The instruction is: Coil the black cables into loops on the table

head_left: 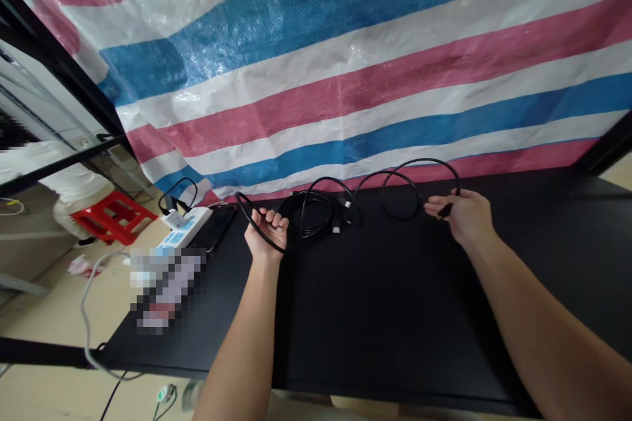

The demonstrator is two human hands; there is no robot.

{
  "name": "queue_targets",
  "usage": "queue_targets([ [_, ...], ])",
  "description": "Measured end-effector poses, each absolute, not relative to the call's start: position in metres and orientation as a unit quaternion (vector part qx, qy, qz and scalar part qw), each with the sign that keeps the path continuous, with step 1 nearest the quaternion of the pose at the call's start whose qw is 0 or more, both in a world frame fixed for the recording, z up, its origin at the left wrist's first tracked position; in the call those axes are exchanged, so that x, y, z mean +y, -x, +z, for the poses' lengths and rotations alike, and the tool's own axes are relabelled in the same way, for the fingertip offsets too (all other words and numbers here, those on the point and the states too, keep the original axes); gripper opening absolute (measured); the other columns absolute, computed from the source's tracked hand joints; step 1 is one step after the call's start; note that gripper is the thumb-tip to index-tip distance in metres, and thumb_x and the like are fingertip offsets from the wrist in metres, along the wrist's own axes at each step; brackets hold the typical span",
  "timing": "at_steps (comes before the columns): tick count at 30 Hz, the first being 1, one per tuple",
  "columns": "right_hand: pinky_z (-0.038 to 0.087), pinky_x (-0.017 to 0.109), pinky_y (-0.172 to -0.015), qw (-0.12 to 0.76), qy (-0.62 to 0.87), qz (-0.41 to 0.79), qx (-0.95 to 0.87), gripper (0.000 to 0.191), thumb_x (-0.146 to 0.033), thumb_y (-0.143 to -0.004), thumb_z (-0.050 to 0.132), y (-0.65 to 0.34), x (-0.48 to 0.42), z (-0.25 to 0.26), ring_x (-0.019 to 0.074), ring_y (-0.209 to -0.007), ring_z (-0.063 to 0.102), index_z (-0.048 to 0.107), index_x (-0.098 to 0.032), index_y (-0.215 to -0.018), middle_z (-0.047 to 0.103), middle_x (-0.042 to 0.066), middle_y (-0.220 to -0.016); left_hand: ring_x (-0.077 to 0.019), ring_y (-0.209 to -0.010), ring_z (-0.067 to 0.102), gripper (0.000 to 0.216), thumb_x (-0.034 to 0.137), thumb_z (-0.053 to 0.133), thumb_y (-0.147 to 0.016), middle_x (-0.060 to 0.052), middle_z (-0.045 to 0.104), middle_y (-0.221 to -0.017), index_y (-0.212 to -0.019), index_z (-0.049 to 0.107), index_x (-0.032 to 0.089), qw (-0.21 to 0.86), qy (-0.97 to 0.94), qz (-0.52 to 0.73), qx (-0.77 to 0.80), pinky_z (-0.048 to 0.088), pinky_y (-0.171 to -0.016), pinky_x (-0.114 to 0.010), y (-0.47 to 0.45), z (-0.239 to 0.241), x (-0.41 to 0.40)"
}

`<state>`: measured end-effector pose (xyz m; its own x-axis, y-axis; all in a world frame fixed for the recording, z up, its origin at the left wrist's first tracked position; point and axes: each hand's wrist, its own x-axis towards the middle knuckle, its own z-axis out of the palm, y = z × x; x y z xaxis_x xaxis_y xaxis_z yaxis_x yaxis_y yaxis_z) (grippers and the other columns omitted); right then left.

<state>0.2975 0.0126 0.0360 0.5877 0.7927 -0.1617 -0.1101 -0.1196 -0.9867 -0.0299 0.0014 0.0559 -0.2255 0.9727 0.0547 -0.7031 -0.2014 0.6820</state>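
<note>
My left hand [266, 231] is closed around a black cable [257, 223], which runs through the fist and arcs out on both sides. My right hand [465, 217] pinches a black cable end [445, 210] between its fingers, and a thin loop of cable [419, 168] rises from it. Between my hands lies a coiled bundle of black cable [307, 214] on the black table [395, 316]. Beside the bundle sit small connector ends [345, 202]. I cannot tell whether the cable in each hand is the same length.
A white power strip [185, 227] and a dark phone [214, 227] lie at the table's left end. A striped plastic tarp [345, 79] hangs behind the table. Down left are a red stool [114, 217], a seated person [64, 177] and a grey cable [86, 316].
</note>
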Motion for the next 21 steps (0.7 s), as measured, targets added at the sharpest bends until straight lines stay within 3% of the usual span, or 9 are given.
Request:
queue_targets([
  [5,0.05,0.037,-0.058,0.62,0.526,0.479,-0.33,0.02,-0.021,-0.055,0.051,-0.299,0.015,0.024,0.0185,-0.059,0.057,0.032,-0.025,-0.059,0.057,0.001,-0.062,-0.0079,-0.044,0.04,0.028,0.032,0.052,-0.086,0.005,0.038,-0.051,-0.061,0.049,0.019,0.569,-0.228,0.723,0.318,0.04,-0.05,-0.022,0.028,0.052,0.005],
  [10,0.037,0.031,-0.045,0.636,0.495,0.483,-0.343,0.018,-0.04,-0.068,0.048,-0.294,0.008,0.027,0.0136,-0.042,0.033,0.04,-0.026,-0.061,0.044,-0.002,-0.053,-0.0077,-0.042,0.042,0.029,0.032,0.055,-0.086,0.005,0.042,-0.051,-0.06,0.049,0.019,0.585,-0.21,0.7,0.351,0.039,-0.047,-0.022,0.015,0.056,0.002],
  [13,0.035,0.03,-0.045,0.633,0.484,0.475,-0.373,0.032,-0.058,-0.076,0.043,-0.286,0.003,0.034,0.0145,-0.042,0.033,0.047,-0.028,-0.068,0.035,-0.004,-0.049,-0.0082,-0.042,0.044,0.03,0.03,0.053,-0.087,0.004,0.044,-0.05,-0.06,0.048,0.018,0.586,-0.191,0.685,0.387,0.039,-0.046,-0.021,0.008,0.059,0.001],
  [16,0.037,0.029,-0.044,0.647,0.481,0.462,-0.37,0.043,-0.068,-0.076,0.042,-0.284,0.003,0.037,0.0143,-0.042,0.033,0.042,-0.027,-0.064,0.028,-0.006,-0.047,-0.0083,-0.043,0.045,0.03,0.029,0.052,-0.089,0.004,0.044,-0.05,-0.061,0.048,0.018,0.578,-0.185,0.689,0.397,0.04,-0.047,-0.021,0.008,0.06,0.002],
  [21,0.039,0.027,-0.045,0.703,0.481,0.407,-0.33,0.05,-0.067,-0.067,0.058,-0.285,0.009,0.03,0.0112,-0.046,0.039,0.031,-0.025,-0.064,0.043,-0.005,-0.057,-0.0079,-0.043,0.045,0.031,0.031,0.053,-0.088,0.005,0.044,-0.05,-0.061,0.045,0.018,0.564,-0.175,0.71,0.384,0.04,-0.048,-0.021,0.015,0.057,0.005],
])
